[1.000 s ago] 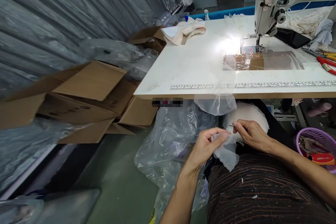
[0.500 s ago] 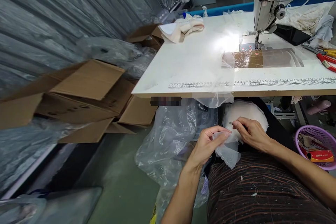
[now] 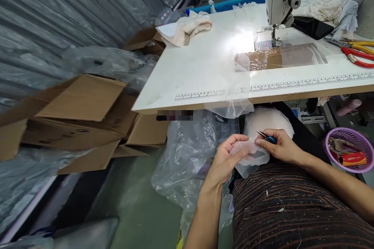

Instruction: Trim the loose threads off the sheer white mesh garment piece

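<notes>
My left hand [image 3: 224, 159] pinches a small piece of sheer white fabric [image 3: 258, 156] between thumb and fingers, over my lap. My right hand [image 3: 282, 147] is closed around small thread snips [image 3: 267, 137] with a blue handle, their dark pointed blades aimed left. Its thumb and fingertip also meet the upper right edge of the fabric. Just beyond both hands, a rounded stack of sheer whitish fabric [image 3: 269, 120] rests on dark cloth at my lap. The snips' handle is partly hidden by my fingers.
A sewing machine [image 3: 274, 4] stands on the white table [image 3: 193, 70], whose front edge is just beyond my hands. Red- and yellow-handled tools [image 3: 358, 56] lie at right. A purple basket [image 3: 329, 144], cardboard boxes [image 3: 82, 97] and clear plastic bags [image 3: 187, 151] surround the table.
The fabric now spreads between both hands instead of hanging from my left. My right hand has turned, bringing the snips' blades and blue handle into sight. The view has shifted slightly right.
</notes>
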A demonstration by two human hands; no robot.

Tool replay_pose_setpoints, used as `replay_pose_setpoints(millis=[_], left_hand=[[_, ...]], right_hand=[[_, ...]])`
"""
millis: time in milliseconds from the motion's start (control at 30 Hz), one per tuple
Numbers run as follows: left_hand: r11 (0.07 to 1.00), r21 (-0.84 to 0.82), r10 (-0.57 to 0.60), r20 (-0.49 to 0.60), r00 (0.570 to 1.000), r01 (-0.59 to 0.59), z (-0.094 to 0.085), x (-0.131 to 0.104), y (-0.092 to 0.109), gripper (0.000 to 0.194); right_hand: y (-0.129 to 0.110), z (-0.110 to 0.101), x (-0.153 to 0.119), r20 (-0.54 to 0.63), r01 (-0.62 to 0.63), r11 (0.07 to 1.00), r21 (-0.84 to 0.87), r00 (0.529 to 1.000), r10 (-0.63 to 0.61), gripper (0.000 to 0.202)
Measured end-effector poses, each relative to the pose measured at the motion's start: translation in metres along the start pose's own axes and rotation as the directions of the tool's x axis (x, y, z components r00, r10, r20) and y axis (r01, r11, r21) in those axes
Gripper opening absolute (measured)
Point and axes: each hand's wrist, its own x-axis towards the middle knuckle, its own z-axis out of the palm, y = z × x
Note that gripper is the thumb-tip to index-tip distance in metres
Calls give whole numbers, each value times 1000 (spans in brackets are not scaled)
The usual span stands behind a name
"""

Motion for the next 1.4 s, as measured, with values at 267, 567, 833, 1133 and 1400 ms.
replay_pose_setpoints(millis=[267, 567, 833, 1133, 1400], left_hand=[[999, 16, -30, -129, 991, 32, 1, 5, 8, 51], [999, -20, -27, -152, 988, 24, 3, 5, 8, 50], [999, 49, 11, -122, 992, -5, -1, 7, 2, 49], [1000, 9, -8, -109, 994, 9, -3, 9, -2, 48], [999, 34, -3, -53, 999, 5, -7, 8, -1, 44]], right_hand=[[0, -18, -1, -195, -59, 997, 41, 979, 66, 50], [-3, -20, -1, -219, -49, 997, 57, 974, 60, 56], [-8, -9, 7, 52, -145, 967, 207, 989, 137, 57], [-2, -8, 4, -13, -110, 964, 240, 993, 117, 61], [-1, -20, 11, 262, -109, 992, 70, 961, 87, 55]])
